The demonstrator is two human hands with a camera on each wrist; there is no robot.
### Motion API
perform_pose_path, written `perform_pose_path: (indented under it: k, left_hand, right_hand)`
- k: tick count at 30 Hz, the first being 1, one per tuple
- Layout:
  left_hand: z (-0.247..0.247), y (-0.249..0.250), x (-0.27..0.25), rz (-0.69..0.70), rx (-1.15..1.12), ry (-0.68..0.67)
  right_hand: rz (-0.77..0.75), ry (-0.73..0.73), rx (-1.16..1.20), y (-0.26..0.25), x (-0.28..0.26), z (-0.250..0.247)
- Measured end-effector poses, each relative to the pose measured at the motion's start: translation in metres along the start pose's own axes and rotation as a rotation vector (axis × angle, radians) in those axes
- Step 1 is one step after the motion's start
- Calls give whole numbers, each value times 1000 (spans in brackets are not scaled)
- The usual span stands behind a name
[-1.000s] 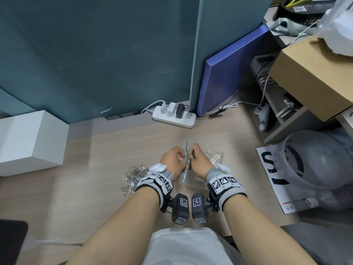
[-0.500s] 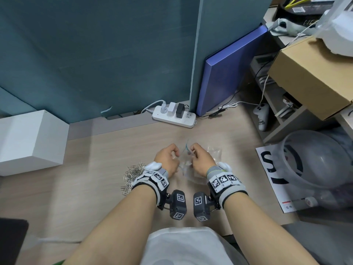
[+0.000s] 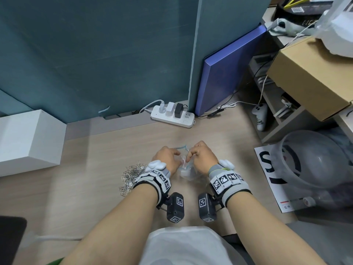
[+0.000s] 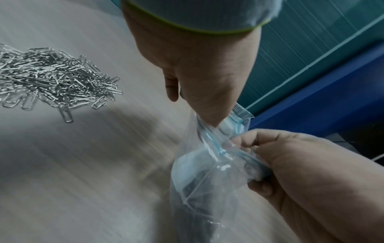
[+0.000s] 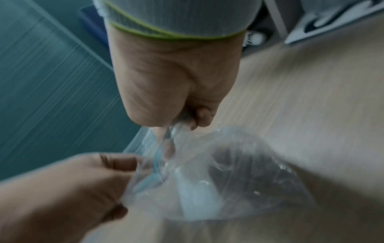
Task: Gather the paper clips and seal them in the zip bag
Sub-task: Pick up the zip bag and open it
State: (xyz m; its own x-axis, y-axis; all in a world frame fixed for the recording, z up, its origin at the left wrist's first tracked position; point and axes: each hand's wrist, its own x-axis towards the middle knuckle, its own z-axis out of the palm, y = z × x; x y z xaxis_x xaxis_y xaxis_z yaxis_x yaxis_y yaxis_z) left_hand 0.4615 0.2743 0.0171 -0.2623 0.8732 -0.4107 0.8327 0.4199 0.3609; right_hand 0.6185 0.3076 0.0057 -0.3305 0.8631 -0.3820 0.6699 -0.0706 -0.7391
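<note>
The zip bag (image 4: 209, 166) is pinched at its blue-striped mouth by the fingers (image 4: 245, 141) of the right hand (image 3: 202, 156) and the left hand (image 3: 168, 157), now pulled wider apart than before. The paper clips (image 3: 131, 174) are heaped on the desk (image 3: 95, 188), beside the left wrist. A power strip (image 3: 172, 116) lies by the teal partition (image 3: 95, 54).

Both forearms are bare, and each wrist wears a grey-and-white band (image 3: 158, 180) set with square black-and-white marker tags and edged in black. A dark, boxy camera unit (image 3: 175, 207) carrying the same tags hangs beneath each wrist; the band's hem is yellow-green. A white garment (image 3: 183, 245) covers the torso.
</note>
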Motion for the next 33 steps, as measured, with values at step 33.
perform_pose_path:
  k: [33]
  left_hand:
    - [16, 13, 6, 12, 355, -150]
  right_hand:
    - [-27, -156, -330, 22, 12, 11]
